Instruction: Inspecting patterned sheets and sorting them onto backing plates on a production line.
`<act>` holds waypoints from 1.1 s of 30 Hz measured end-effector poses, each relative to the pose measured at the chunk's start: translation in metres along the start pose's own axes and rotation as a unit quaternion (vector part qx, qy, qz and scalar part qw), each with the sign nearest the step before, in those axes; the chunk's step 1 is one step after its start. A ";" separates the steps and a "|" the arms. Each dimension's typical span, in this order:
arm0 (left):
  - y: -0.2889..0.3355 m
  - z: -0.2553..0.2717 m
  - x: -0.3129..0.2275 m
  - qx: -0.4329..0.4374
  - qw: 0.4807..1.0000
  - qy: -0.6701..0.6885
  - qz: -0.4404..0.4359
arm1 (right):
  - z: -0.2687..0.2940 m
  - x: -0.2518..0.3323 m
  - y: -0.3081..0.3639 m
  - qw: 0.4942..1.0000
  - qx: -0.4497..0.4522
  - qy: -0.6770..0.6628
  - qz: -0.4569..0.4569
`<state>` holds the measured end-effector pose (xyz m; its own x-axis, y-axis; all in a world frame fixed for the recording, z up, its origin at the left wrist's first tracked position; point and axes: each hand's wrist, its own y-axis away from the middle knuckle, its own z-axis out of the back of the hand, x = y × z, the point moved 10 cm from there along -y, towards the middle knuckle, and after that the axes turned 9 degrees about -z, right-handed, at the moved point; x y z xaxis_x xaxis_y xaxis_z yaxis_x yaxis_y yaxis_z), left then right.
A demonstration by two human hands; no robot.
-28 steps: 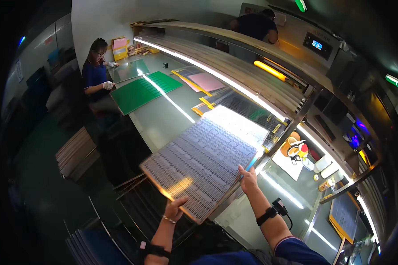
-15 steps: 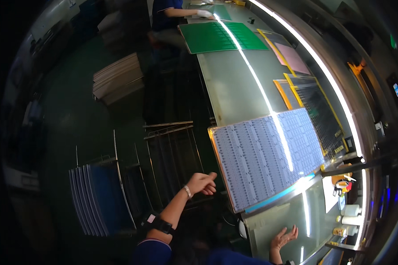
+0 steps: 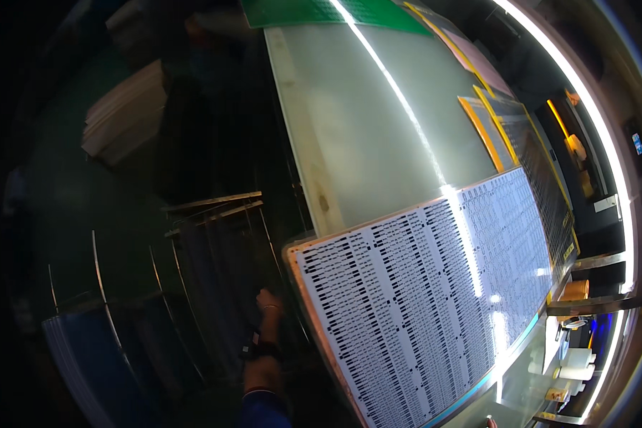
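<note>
On the table (image 3: 357, 107) lies a patterned panel (image 3: 414, 307). The left hand (image 3: 267, 299) is near a rack (image 3: 214, 202); the right hand (image 3: 491, 422) barely shows. Whether either is open or gripping, one cannot tell.

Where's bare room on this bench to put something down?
Bare tabletop stretches between the green sheet and the patterned panel; a smaller patch separates the panel from the white bottles. The right side is crowded with yellow-edged sheets.
</note>
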<state>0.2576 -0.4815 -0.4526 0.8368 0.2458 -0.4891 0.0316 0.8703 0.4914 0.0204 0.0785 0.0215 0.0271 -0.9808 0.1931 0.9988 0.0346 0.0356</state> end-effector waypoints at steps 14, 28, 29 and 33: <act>0.085 0.153 -0.109 -0.087 0.970 -0.031 -0.224 | 0.022 0.049 0.011 0.995 -0.074 0.025 0.064; 0.278 0.613 -0.157 -0.170 0.919 0.205 -0.291 | 0.039 0.057 -0.002 0.986 -0.121 -0.092 0.069; 0.309 0.634 -0.167 -0.156 0.919 0.211 -0.294 | 0.041 0.053 0.000 0.983 -0.131 -0.104 0.078; 0.459 0.693 -0.191 -0.176 0.877 0.323 -0.309 | 0.058 0.041 0.011 0.938 -0.106 -0.314 0.099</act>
<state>0.4909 -0.4242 0.3659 0.2306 -0.2279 -0.9460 0.1047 0.9724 -0.2087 0.0296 0.0503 0.0870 0.2490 -0.6501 0.7178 0.9645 0.0989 -0.2450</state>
